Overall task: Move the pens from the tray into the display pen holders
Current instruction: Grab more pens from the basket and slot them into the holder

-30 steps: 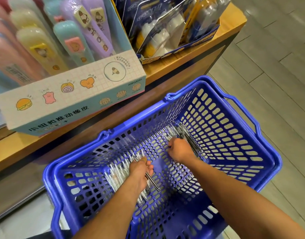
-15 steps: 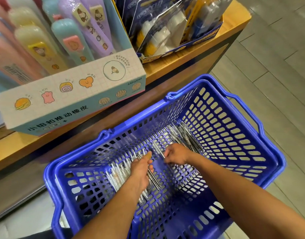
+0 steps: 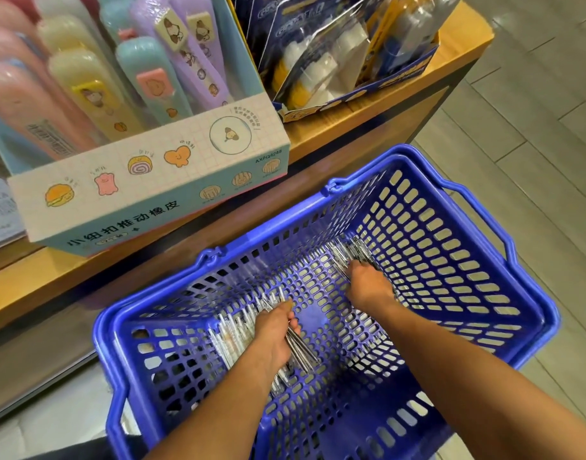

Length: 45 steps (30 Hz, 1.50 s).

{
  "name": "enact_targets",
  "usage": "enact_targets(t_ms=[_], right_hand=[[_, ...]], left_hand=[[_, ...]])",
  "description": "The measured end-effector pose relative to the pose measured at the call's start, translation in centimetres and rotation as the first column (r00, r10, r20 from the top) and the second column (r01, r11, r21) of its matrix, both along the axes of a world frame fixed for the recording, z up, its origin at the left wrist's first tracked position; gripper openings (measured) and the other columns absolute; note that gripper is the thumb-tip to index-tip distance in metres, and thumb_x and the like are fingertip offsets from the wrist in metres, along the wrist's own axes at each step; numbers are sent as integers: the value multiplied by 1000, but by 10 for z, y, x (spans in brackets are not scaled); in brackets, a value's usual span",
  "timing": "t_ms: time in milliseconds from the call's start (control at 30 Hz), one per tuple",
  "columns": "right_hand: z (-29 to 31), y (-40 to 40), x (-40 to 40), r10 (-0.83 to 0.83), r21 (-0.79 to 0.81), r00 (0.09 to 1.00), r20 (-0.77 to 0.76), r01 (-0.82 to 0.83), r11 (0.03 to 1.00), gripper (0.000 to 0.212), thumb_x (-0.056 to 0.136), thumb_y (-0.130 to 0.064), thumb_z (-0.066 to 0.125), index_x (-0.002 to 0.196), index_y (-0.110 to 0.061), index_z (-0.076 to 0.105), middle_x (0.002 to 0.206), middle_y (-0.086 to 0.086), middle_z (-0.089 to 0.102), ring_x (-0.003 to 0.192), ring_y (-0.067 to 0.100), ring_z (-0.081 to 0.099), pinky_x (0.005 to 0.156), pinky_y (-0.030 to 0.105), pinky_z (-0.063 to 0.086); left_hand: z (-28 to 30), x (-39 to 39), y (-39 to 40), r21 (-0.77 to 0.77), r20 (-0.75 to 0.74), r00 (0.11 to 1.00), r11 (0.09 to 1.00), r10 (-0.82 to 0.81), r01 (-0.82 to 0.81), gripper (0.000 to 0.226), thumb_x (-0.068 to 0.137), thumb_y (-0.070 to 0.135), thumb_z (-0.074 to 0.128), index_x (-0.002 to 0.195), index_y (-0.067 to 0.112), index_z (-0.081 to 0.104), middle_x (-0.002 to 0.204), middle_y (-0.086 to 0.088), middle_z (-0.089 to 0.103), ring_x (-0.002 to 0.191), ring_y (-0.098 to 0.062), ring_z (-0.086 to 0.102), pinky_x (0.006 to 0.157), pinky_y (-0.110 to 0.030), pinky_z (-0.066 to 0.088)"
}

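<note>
A blue perforated basket [image 3: 450, 234] stands on the floor and serves as the tray. Clear-barrelled pens lie on its bottom in two heaps: one at the left [image 3: 233, 330] and one at the far right [image 3: 346, 252]. My left hand [image 3: 273, 333] is down in the basket and grips a bundle of pens [image 3: 299, 351] from the left heap. Over the right heap, my right hand [image 3: 367, 285] has its fingers curled into the pens; its grip is hidden under the hand. No display pen holder is in view.
A wooden shelf [image 3: 351, 127] runs along the far side of the basket. On it stand a pastel display box of erasers [image 3: 145, 180] and a dark blue box of packaged goods [image 3: 351, 54]. Grey floor tiles [image 3: 533, 127] lie to the right.
My right hand has moved from the basket's middle back to the far right heap of pens. My left hand stays on its bundle at the left heap.
</note>
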State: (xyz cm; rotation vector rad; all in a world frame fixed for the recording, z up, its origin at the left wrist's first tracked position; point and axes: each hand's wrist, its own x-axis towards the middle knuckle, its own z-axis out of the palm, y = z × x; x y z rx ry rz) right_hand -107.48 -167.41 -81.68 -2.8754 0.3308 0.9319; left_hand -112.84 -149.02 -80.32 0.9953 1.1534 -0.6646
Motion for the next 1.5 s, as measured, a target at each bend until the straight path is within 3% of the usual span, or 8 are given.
enact_targets(t_ms=[267,467,667,800,900,1033,1200,1500], right_hand=[[-14,3,-7,155,-85,986,-68,-160,983,31,92,-9,57,122,-8,50,110,12,63,99,28,63,71,33,47],[18,17,5,6,554,937,-349,201,808,3,83,-8,73,82,-9,70,71,10,70,58,14,63,63,28,55],[36,49,0,134,680,878,-459,251,689,13,79,-5,77,79,-15,69,73,3,68,50,4,57,52,17,48],[31,53,-2,152,693,858,-490,278,666,10,78,-14,81,82,-15,71,67,-3,70,52,4,62,50,17,47],[19,34,11,22,608,898,-439,279,743,16,83,-22,76,90,-8,74,82,7,75,60,11,65,53,21,51],[-3,5,17,-161,202,985,64,145,968,24,89,-16,66,112,-13,61,107,9,67,94,28,65,86,42,56],[-14,7,6,78,-64,997,-19,-80,995,43,92,-7,59,131,-10,42,113,13,63,99,31,64,74,37,51],[10,-1,19,-177,375,893,-413,344,861,11,86,-8,70,96,-5,66,81,7,67,63,13,62,55,23,50]], left_hand=[[-2,-2,2,-6,-11,1000,1000,20,-20,11,95,15,64,95,4,66,61,-3,48,49,-15,40,47,-29,40],[-1,-1,-1,-76,26,996,994,87,-85,25,87,27,73,95,5,66,67,-2,56,55,-16,46,52,-31,43],[2,2,0,-174,80,983,974,162,-146,97,66,40,83,146,5,40,140,-18,54,130,-38,52,110,-54,40],[-2,4,0,-78,47,979,978,196,-192,55,91,14,69,139,3,44,113,-21,63,85,-32,69,71,-49,60],[-4,0,3,17,28,973,973,230,-230,35,97,10,60,129,0,50,69,-7,53,43,-14,53,40,-24,47],[-4,-6,7,29,17,973,973,230,-230,35,95,9,63,128,0,56,66,-1,52,44,-12,46,39,-22,43],[-3,-6,8,-2,36,967,968,252,-252,46,91,13,69,132,-1,55,61,-1,52,45,-13,46,42,-24,43],[-1,-6,6,-108,-5,973,967,233,-232,11,91,19,69,93,9,68,59,-1,58,50,-14,53,49,-28,47]])
